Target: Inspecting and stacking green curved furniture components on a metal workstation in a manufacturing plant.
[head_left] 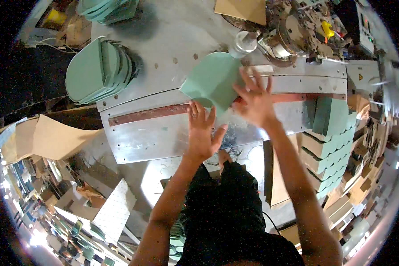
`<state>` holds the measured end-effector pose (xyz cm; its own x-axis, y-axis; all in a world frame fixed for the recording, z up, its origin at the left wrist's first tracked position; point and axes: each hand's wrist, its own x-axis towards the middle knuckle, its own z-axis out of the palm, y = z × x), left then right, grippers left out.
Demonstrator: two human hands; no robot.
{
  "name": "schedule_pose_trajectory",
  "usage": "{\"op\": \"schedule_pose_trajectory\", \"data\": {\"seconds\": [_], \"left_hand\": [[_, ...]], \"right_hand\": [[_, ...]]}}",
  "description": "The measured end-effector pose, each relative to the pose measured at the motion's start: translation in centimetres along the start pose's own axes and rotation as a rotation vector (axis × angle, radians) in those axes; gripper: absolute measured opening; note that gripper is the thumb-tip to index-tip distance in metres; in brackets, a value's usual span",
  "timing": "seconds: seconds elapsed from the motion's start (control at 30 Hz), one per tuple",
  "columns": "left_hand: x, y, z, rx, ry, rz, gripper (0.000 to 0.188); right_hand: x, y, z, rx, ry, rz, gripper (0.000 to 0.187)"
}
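Note:
A pale green sheet piece [215, 77] with a rounded far edge lies on the metal work table, in front of me. Its near part looks bent or folded. My left hand [201, 133] is open at the sheet's near left edge, fingers stretched forward and thumb apart. At the right edge of the sheet is my right hand [258, 101], open with spread fingers, the fingertips touching or just over the green surface. Whether either hand presses on it, I cannot tell. A reddish-brown strip [150, 114] crosses the table beneath the sheet and hands.
Stacked green pieces [86, 73] stand at the table's left; more green pieces [104, 9] lie beyond. A whitish bottle [244, 43] sits just past the sheet, near a cluttered machine [292, 33]. Green-edged stacks [328, 146] rise at the right. A cardboard box [86, 206] is at lower left.

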<state>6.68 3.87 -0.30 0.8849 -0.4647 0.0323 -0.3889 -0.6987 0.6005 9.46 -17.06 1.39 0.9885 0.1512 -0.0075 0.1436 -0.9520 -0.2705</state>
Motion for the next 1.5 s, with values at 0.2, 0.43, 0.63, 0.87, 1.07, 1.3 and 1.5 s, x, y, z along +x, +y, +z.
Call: {"op": "schedule_pose_trajectory", "data": {"seconds": [0.2,0.43,0.63,0.87,1.07,1.3,1.5], "left_hand": [[-0.7,0.6,-0.5,-0.223,0.017,0.029,0.057],[5.7,-5.6,-5.5,0.088,0.228,-0.116,0.047],[6.5,-7.3,-2.5,0.078,-0.013,-0.073,0.056],[6.6,-5.7,-2.7,-0.105,-0.012,-0.128,0.062],[6.2,-6.1,-3.0,-0.037,0.012,-0.131,0.056],[11.3,-9.7,-8.8,-0.169,0.023,-0.27,0.055],[14.4,-13.1,-4.9,0.256,0.234,-0.127,0.063]], "right_hand": [[0.2,-6.1,2.2,0.071,0.058,0.227,0.058],[3.3,-4.0,0.3,0.0,-0.009,0.146,0.069],[2.6,-6.5,0.3,-0.032,0.025,0.241,0.055],[2.1,-12.2,2.7,0.082,0.214,0.48,0.049],[4.5,-10.4,3.8,0.012,0.128,0.424,0.056],[5.9,-6.1,3.8,0.146,0.162,0.165,0.063],[7.3,-8.5,2.7,0.276,0.152,0.369,0.064]]}}
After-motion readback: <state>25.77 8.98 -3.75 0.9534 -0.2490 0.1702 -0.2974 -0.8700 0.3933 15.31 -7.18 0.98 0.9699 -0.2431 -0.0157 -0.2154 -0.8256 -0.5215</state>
